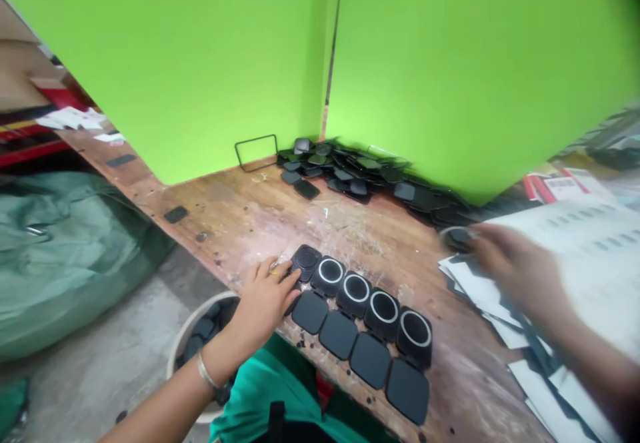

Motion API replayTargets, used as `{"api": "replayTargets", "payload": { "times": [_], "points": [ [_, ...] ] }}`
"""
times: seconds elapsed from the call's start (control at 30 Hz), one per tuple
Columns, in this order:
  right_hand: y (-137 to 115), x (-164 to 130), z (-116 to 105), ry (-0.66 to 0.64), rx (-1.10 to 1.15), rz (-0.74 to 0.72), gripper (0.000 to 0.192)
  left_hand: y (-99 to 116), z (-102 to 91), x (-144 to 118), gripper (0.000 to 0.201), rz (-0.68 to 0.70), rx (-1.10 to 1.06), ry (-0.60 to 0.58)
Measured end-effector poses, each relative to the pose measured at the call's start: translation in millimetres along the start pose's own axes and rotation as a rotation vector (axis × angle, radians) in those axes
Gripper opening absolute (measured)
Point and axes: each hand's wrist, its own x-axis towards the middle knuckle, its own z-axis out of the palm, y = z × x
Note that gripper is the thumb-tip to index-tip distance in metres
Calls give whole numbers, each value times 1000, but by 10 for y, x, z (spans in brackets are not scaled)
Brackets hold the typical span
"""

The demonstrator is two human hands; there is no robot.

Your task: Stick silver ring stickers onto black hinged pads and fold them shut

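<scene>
Black pads lay in a tidy row at lower centre, left hand resting loose on the end one, while the blurred right hand pinched a ring.

Counts on bench: 5 round-recess pads in back row, 4 of them had white rings, 1 without. 4 flat square lids in front row. Black parts pile at wall, too many to count. 1 wire frame. 1 bucket. 2 hands in view: left, right. 1 bangle.
</scene>
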Motion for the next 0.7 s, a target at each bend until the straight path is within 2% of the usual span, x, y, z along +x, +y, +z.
{"api": "replayTargets", "payload": {
  "times": [0.1, 0.17, 0.23, 0.3, 0.43, 0.7],
  "points": [
    [-590, -117, 543, -305, 352, -64, 21, 3, 13, -5, 30, -7, -4, -29],
    [-971, -173, 938, -439, 479, -71, 25, 1, 19, -8, 30, -11, -9, -40],
    [-1262, -210, 1271, -493, 517, -78, 24, -1, 24, -12, 30, -10, -14, -37],
    [-1437, -228, 1506, -507, 489, -112, 23, 0, 29, -17, 30, -9, -16, -23],
    [-1537, -218, 1717, -526, 398, -186, 23, 2, 30, -17, 30, -2, -10, -9],
    [-1597, -202, 1727, -570, 237, -322, 23, -1, 39, -16, 28, -2, -39, 23]
  ]
}}
